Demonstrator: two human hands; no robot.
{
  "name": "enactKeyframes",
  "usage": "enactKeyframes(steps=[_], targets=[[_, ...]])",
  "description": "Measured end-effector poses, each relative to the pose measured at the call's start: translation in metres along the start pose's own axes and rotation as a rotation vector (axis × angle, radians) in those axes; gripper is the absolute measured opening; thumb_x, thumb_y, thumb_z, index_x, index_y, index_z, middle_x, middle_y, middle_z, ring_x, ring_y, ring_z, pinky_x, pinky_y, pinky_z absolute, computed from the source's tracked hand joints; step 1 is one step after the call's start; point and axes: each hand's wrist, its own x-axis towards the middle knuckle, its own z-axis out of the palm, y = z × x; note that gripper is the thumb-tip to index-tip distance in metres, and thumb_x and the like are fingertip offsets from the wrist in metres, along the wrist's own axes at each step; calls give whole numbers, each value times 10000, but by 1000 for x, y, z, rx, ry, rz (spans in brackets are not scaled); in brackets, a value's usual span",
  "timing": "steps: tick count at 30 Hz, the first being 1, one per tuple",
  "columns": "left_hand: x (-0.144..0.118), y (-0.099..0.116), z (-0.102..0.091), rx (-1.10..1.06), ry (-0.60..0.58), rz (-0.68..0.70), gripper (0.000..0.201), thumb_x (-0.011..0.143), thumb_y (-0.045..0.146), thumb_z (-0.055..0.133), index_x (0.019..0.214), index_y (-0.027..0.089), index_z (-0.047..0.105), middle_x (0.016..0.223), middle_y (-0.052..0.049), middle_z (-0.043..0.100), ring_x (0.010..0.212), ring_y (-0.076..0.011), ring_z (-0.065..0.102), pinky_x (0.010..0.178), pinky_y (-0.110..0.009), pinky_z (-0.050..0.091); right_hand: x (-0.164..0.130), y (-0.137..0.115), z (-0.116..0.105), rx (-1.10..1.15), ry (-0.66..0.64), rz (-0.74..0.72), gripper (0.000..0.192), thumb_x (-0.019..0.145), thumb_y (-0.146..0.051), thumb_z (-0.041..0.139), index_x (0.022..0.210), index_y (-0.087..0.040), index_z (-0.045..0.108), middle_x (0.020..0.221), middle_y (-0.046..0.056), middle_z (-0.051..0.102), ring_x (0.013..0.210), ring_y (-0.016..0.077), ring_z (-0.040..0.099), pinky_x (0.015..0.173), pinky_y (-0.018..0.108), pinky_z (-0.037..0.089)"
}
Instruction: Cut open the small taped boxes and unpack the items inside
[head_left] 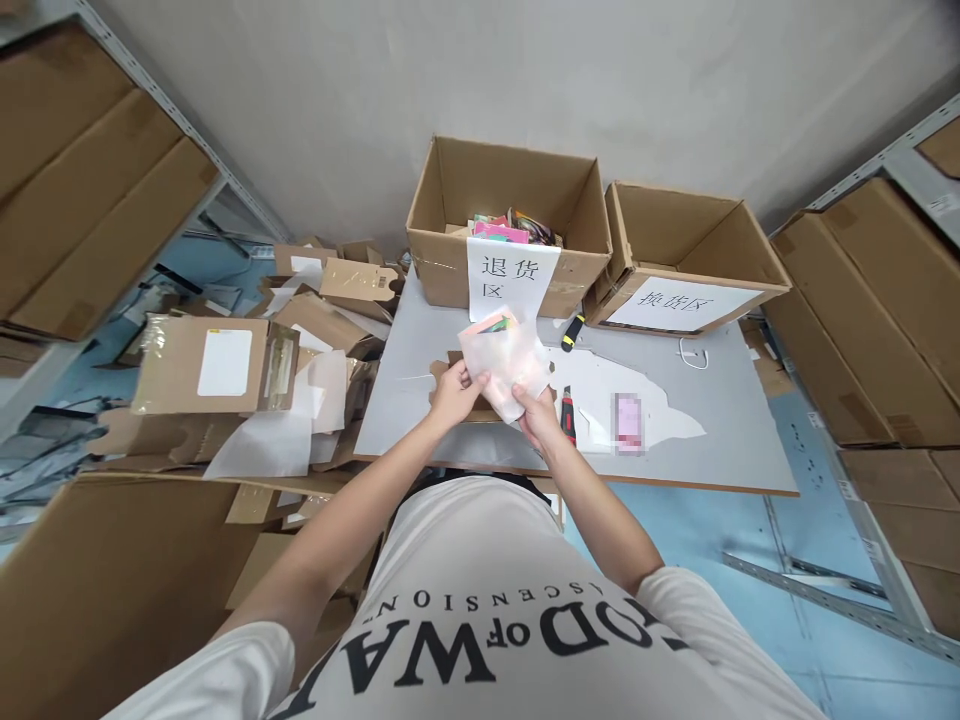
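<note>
My left hand (pixel 455 393) grips the left edge of a white translucent wrapping pouch (pixel 510 365) between thumb and fingers. On its right lower edge, my right hand (pixel 538 415) pinches the same pouch. A flat item with an orange and green printed corner (pixel 491 322) shows at the pouch's top; the rest of it is veiled by the wrapping. Under my hands lies an opened brown cardboard piece (pixel 439 374), mostly covered. Just right of my right hand is a red and black utility knife (pixel 568 416). A yellow and black cutter (pixel 573 332) lies farther back.
On the grey table (pixel 397 400) are white paper (pixel 652 395) and a blurred pink item (pixel 628 420). Behind stand a box with colourful packs (pixel 435 262) and another labelled box (pixel 697 265). Cardboard packaging (pixel 217 365) piles up at left. Boxes on shelving (pixel 847 330) flank the right.
</note>
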Motion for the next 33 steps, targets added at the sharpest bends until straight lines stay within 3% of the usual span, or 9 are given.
enactKeyframes(steps=[4,7,10,15,20,23,27,30,33], targets=[[-1,-1,-2,-375,65,-85,502,650,506,738,970,133,635,889,-77,715,774,-198,671,749,-353,534,-8,-1,-14,-75,-65,-20,624,733,-507,670,1251,-198,512,1264,105,605,1154,259,573,963,404,478],[-5,0,-12,-473,49,-157,503,613,464,783,966,133,642,873,-63,712,724,-172,663,684,-319,540,-9,-9,-31,-169,38,-134,554,853,-583,447,1223,-184,552,1288,120,584,1210,264,524,994,433,436],[-9,3,-20,-471,15,-190,515,596,450,799,976,136,654,858,-59,710,711,-170,661,647,-302,537,-8,-24,-40,-343,202,-238,479,874,-540,421,1147,-195,612,1250,111,601,1173,251,539,989,426,428],[-14,10,-23,-411,-32,-165,476,582,470,802,898,137,679,747,-37,700,637,-157,637,593,-281,517,-7,-41,-28,-379,7,-187,308,738,-397,654,978,-206,673,972,54,701,895,209,633,825,344,504],[-17,16,-26,-372,-39,-148,469,570,502,801,833,131,687,692,-35,692,595,-142,609,550,-252,483,-9,-44,-18,-526,-64,-137,253,663,-314,676,862,-158,675,798,25,693,757,200,610,685,295,484],[-17,18,-29,-343,-48,-155,471,560,513,804,793,121,685,688,-39,691,591,-138,603,550,-247,470,-9,-44,-16,-663,-20,-162,272,681,-294,617,905,-146,657,826,35,680,779,209,592,681,295,465],[-17,16,-32,-339,-51,-158,467,564,514,802,780,117,685,680,-36,688,563,-121,582,539,-236,458,-14,-46,-12,-753,213,-323,330,771,-272,456,1062,-199,594,1007,42,638,878,196,567,773,305,442],[-17,13,-33,-353,-52,-150,467,579,509,796,809,115,693,685,-37,689,564,-116,580,533,-228,455,-20,-46,-10,-838,172,-284,270,788,-256,419,971,-217,615,882,16,644,796,188,569,739,294,436],[-17,12,-34,-366,-54,-154,465,580,507,795,807,114,693,670,-31,683,555,-112,575,527,-225,454,-22,-45,-8,-839,79,-205,251,720,-287,559,942,-205,640,781,0,657,716,192,574,694,291,446]])
